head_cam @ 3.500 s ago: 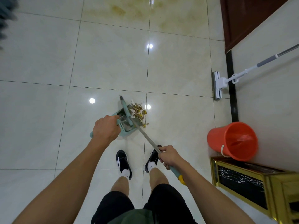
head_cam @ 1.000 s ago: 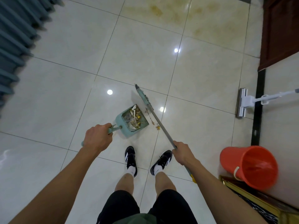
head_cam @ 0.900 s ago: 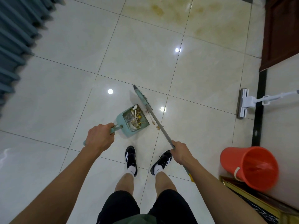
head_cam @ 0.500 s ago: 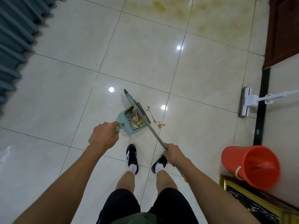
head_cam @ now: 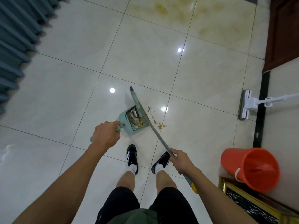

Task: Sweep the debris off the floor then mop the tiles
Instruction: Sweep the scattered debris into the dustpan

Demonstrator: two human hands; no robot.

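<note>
On the floor, centre: a teal plastic dustpan (head_cam: 133, 122) with a comb-toothed rear edge sits just ahead of the person's shoes, already holding crumpled paper and yellowish scraps.
Broom: the broom (head_cam: 142, 117) has a thin metal shaft with a teal and yellow end grip; its narrow teal head lies across the pan's right edge.
Left hand: the left hand (head_cam: 106, 135) is curled round the dustpan's handle, holding it.
Right hand: the right hand (head_cam: 179, 160) grips the broom shaft low down, fingers wrapped round it.
Debris left: a short trail of brown-yellow crumbs (head_cam: 156, 118) lies just right of the pan, outside it.
Sweeping progress: mostly done, by my reading; only that trail appears to remain.
Mopping: not begun; yellowish stains (head_cam: 179, 15) mark the glossy cream tiles at the far side.
Mop: a white flat mop (head_cam: 245, 104) stands idle against the right wall.
Bucket: an orange plastic bucket (head_cam: 252, 168) sits at near right; whether it holds water I cannot tell.
</note>
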